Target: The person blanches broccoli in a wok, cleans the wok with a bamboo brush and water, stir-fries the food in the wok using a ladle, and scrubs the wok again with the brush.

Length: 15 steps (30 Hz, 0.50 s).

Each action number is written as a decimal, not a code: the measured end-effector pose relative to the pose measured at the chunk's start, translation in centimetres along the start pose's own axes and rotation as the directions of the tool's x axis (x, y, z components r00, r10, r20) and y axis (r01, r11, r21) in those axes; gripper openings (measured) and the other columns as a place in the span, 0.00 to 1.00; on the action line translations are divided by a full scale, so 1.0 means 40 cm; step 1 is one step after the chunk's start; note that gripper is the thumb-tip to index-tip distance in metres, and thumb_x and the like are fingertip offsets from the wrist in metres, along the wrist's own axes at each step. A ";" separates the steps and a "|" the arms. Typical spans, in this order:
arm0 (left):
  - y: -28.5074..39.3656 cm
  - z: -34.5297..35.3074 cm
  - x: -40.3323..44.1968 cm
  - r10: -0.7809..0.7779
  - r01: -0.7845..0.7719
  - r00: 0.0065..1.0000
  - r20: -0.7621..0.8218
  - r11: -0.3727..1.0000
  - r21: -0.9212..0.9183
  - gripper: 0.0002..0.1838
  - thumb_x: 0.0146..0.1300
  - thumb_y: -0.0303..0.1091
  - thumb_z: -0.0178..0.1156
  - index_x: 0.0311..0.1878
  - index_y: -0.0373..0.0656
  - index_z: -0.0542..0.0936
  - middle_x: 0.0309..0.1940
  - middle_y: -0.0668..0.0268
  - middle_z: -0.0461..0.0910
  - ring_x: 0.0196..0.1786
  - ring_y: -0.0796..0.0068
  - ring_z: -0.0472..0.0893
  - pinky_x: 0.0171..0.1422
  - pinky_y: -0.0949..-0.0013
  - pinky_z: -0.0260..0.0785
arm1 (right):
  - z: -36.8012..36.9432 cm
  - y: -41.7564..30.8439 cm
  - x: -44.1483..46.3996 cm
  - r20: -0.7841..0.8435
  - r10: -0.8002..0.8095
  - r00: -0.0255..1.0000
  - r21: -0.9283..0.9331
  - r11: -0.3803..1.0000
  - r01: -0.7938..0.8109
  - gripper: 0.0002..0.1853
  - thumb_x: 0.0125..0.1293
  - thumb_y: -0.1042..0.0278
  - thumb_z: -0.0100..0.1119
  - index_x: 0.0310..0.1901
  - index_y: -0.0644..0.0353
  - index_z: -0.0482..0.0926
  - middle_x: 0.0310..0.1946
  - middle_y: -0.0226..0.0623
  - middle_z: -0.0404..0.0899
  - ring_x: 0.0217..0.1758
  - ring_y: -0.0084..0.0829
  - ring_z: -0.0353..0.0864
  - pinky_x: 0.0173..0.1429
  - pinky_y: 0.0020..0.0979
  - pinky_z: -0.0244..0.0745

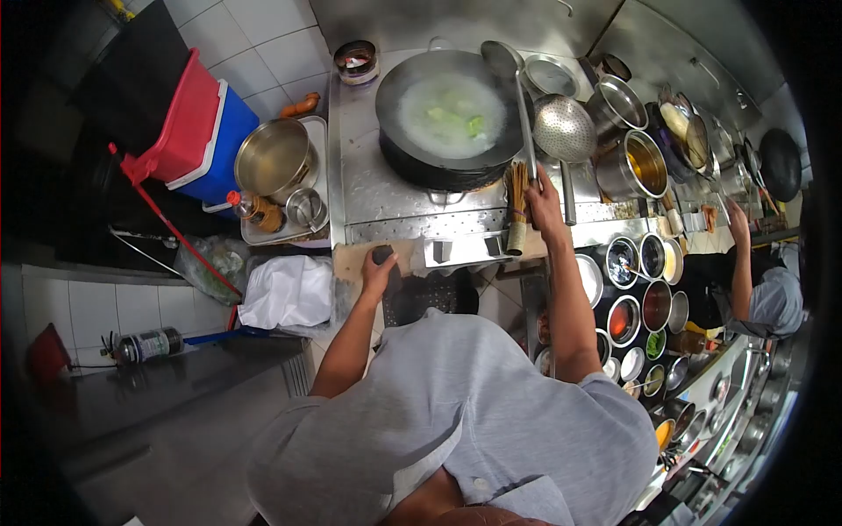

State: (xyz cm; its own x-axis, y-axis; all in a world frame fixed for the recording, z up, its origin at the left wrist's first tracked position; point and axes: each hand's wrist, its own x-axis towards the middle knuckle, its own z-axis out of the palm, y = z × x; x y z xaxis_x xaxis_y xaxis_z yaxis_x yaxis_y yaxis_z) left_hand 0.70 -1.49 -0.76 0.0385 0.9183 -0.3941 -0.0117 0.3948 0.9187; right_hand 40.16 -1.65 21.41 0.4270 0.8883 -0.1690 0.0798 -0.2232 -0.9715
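Note:
A large black wok (399, 123) sits on the stove, holding steaming cloudy liquid with pale green pieces (456, 118). My right hand (544, 206) is closed around the long handle of a ladle (502, 60), whose bowl rests at the wok's far right rim. Beside that hand stands a bamboo brush (517, 210), and a perforated skimmer (564, 129) lies just to the right. Near the stove's front edge, my left hand (377, 276) is closed on a small dark object (383, 255); its kind is unclear.
Left of the stove, a tray (323, 145) carries a steel pot (276, 158) and a bottle (254, 210). Steel pots (645, 167) stand to the right, above several sauce and ingredient bowls (624, 320). A co-worker's arm (741, 254) reaches in at far right.

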 end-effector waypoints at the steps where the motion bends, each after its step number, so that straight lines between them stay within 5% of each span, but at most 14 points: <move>1: -0.013 -0.003 0.008 0.000 0.000 1.000 -0.005 1.000 -0.004 0.29 0.55 0.41 0.74 0.56 0.37 0.76 0.43 0.59 0.81 0.41 0.69 0.81 0.47 0.65 0.76 | 0.003 0.013 0.055 0.031 -0.044 0.999 -0.004 0.999 0.044 0.36 0.65 0.74 0.51 0.76 0.52 0.58 0.23 0.28 0.71 0.18 0.19 0.69 0.20 0.25 0.65; 4: -0.046 -0.011 0.024 0.059 -0.059 0.998 -0.018 0.998 0.015 0.32 0.53 0.43 0.75 0.57 0.35 0.75 0.46 0.57 0.81 0.47 0.66 0.80 0.54 0.63 0.74 | 0.025 -0.030 0.153 0.060 -0.061 0.996 -0.164 0.984 0.070 0.34 0.65 0.74 0.52 0.74 0.55 0.61 0.24 0.27 0.71 0.17 0.19 0.68 0.21 0.25 0.65; 9: 0.009 0.002 -0.007 0.045 -0.037 0.998 -0.049 0.989 0.141 0.35 0.52 0.44 0.75 0.59 0.34 0.75 0.52 0.53 0.79 0.54 0.62 0.79 0.59 0.63 0.71 | 0.066 -0.073 0.183 0.157 0.080 0.984 -0.102 0.993 -0.064 0.33 0.67 0.73 0.55 0.74 0.56 0.61 0.21 0.26 0.68 0.16 0.19 0.66 0.19 0.25 0.64; 13: -0.016 -0.001 -0.005 0.045 -0.033 0.995 -0.088 0.991 0.128 0.37 0.52 0.45 0.75 0.60 0.34 0.74 0.52 0.53 0.79 0.55 0.61 0.79 0.61 0.62 0.70 | 0.099 -0.065 0.197 0.229 0.136 0.964 0.104 0.981 -0.163 0.29 0.68 0.73 0.54 0.71 0.54 0.64 0.22 0.25 0.67 0.15 0.18 0.65 0.16 0.23 0.62; 15: -0.025 -0.001 0.001 0.051 -0.040 0.996 -0.078 0.990 0.139 0.39 0.52 0.47 0.75 0.62 0.34 0.73 0.53 0.52 0.79 0.56 0.61 0.78 0.62 0.62 0.70 | 0.114 -0.104 0.185 0.310 0.284 0.907 0.273 0.887 -0.371 0.23 0.69 0.73 0.53 0.65 0.58 0.66 0.23 0.25 0.67 0.16 0.17 0.65 0.17 0.23 0.65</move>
State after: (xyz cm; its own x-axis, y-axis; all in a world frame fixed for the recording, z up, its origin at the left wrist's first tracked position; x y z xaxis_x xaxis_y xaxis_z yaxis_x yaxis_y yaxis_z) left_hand 0.66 -1.84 -1.70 -0.0407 0.9368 -0.3476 0.1257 0.3499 0.9283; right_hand 38.87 7.68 23.44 0.1308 0.8669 -0.4811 -0.3340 -0.4183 -0.8446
